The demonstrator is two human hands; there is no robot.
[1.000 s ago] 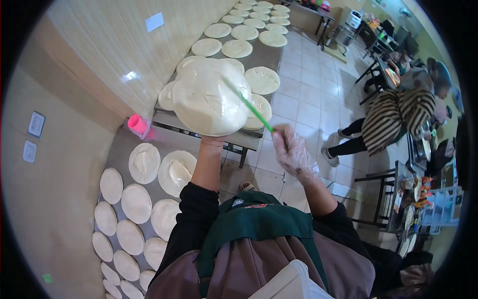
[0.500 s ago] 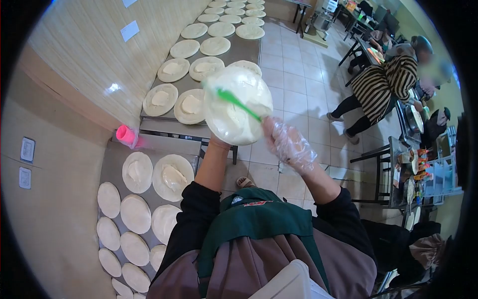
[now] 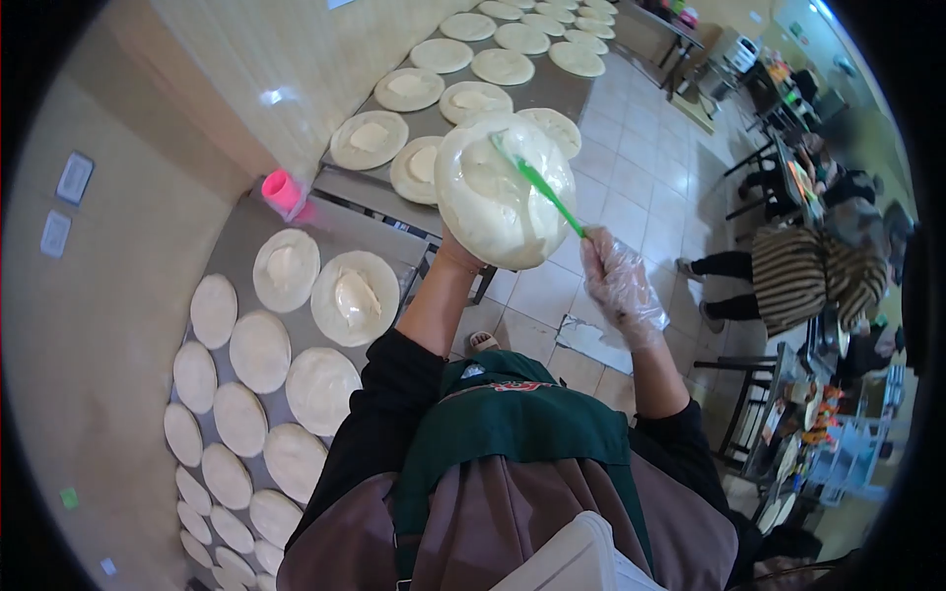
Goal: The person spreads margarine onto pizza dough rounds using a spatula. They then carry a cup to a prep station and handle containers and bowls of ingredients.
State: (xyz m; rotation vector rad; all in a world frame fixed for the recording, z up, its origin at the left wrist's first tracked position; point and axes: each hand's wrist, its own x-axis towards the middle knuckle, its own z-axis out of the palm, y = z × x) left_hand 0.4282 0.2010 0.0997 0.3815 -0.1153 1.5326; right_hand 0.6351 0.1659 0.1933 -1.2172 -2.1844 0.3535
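Note:
My left hand [image 3: 461, 254] supports a round bowl of white cream [image 3: 478, 212] from below; its fingers are hidden beneath the bowl. In a clear plastic glove, my right hand [image 3: 619, 281] is closed around the handle of a green spatula [image 3: 549, 189]. The spatula's head rests in the cream near the bowl's far side. Flat round dough discs [image 3: 260, 352] lie in rows on the table to my left, and one nearby disc [image 3: 355, 298] carries a glossy dollop of cream. Beyond the bowl, more discs [image 3: 369, 140] cover a second table, several with cream on them.
A pink cup [image 3: 282, 189] stands at the near table's far corner by the wall. Tiled floor [image 3: 631, 148] runs to the right of the tables. A person in a striped top [image 3: 793, 281] bends over a worktable at the right. Shelving [image 3: 855, 443] stands nearby.
The view has turned, so the tables and the striped person appear shifted. The spatula's head has moved from the bowl's left side toward its far middle. Both hands keep their holds.

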